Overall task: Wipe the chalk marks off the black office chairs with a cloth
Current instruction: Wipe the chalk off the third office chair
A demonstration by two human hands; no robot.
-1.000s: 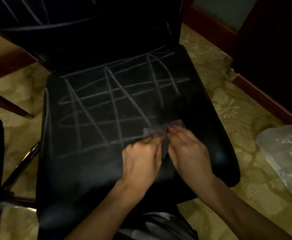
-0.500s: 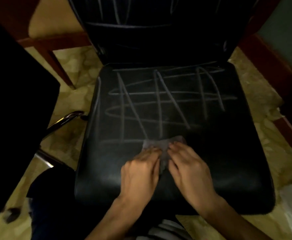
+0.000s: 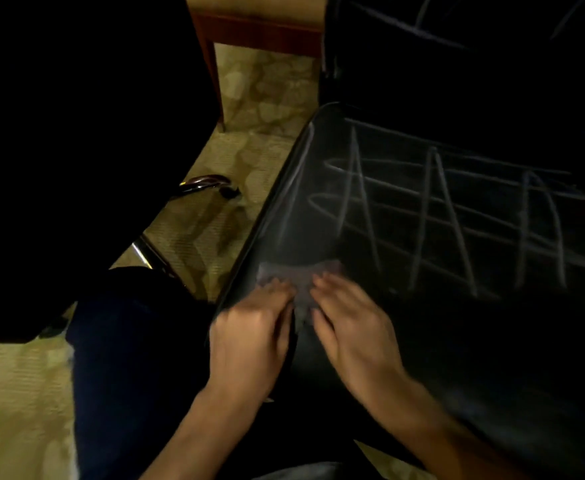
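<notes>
A black office chair seat (image 3: 474, 341) fills the right half of the view, with white chalk marks (image 3: 433, 216) in zigzags and loops across its far part. A small grey cloth (image 3: 301, 277) lies flat near the seat's front left edge. My left hand (image 3: 253, 327) and my right hand (image 3: 350, 323) lie side by side on the cloth, fingers pressing it down onto the seat. Most of the cloth is hidden under the fingers. The chair's backrest (image 3: 457, 64) also carries chalk lines.
A second black chair (image 3: 59, 133) with a chrome base (image 3: 201, 183) stands close on the left. A wooden table leg (image 3: 211, 71) rises behind, on patterned carpet (image 3: 260, 98). My dark-trousered knee (image 3: 131, 341) is by the seat's left edge.
Both hands have slid the cloth left along the seat's front, reaching its left edge. The view has swung left, so the seat now sits to the right.
</notes>
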